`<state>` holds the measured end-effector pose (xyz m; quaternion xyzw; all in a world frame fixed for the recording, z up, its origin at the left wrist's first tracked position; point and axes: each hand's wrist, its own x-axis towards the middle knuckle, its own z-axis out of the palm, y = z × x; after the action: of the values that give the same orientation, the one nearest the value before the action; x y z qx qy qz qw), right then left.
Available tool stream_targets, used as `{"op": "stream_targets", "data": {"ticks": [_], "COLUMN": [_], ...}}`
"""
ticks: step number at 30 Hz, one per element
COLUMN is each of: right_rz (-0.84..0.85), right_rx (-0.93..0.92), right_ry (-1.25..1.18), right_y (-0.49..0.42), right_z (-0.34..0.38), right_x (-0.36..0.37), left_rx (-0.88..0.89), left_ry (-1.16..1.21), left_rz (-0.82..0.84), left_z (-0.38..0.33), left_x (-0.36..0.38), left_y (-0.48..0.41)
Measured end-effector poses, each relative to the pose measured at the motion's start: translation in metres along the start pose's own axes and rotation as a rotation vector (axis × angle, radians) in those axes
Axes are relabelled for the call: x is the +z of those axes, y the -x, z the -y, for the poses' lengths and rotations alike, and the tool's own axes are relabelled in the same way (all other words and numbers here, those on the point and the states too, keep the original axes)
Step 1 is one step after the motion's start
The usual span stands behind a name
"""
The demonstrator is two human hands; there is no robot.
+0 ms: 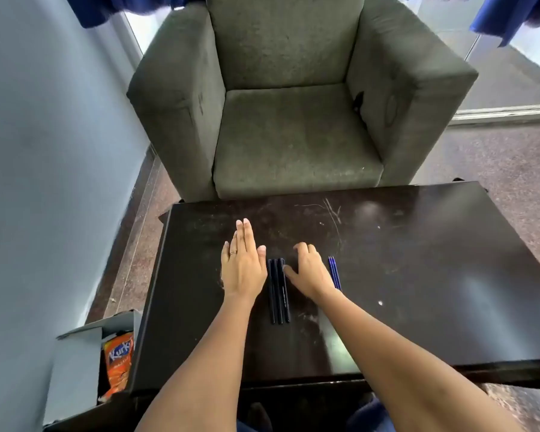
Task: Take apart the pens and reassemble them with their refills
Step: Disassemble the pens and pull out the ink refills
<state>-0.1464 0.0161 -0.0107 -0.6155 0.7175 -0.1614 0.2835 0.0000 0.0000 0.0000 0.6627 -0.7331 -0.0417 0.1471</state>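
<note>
Both hands hold nothing: the left hand (pixel 243 269) lies flat, the right hand (pixel 309 272) rests loosely bent, and three dark pens (pixel 279 291) lie between them in a tidy row, probably lined up ready to open. Blue refills (pixel 334 272) sit just past the right hand, partly hidden behind it.

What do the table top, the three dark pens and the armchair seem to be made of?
The table top is probably dark lacquered wood or laminate: it is glossy, reflects light and shows pale scratches. The pens look like dark matte plastic, smooth and without shine. The armchair is covered in grey-green woven fabric, dull and slightly worn.
</note>
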Motion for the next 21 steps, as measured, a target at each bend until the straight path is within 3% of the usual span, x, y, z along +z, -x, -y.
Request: {"op": "stream_targets", "data": {"ticks": [7, 15, 18, 21], "right_rz": [-0.099, -0.142, -0.138, -0.135], "right_rx": [0.169, 0.187, 0.194, 0.188], "right_ry": [-0.116, 0.026, -0.172, -0.445], "right_y": [0.037, 0.137, 0.16, 0.16], "right_z": [-0.006, -0.021, -0.026, -0.022], "right_x": [0.046, 0.055, 0.044, 0.028], "left_rx": [0.013, 0.035, 0.045, -0.06], "left_ry": [0.022, 0.016, 0.117, 0.368], "left_rz": [-0.07, -0.076, -0.02, 0.09], "left_z": [0.003, 0.003, -0.011, -0.027], "left_x": [0.013, 0.008, -0.003, -0.016], "left_y": [0.064, 0.178, 0.196, 0.189]}}
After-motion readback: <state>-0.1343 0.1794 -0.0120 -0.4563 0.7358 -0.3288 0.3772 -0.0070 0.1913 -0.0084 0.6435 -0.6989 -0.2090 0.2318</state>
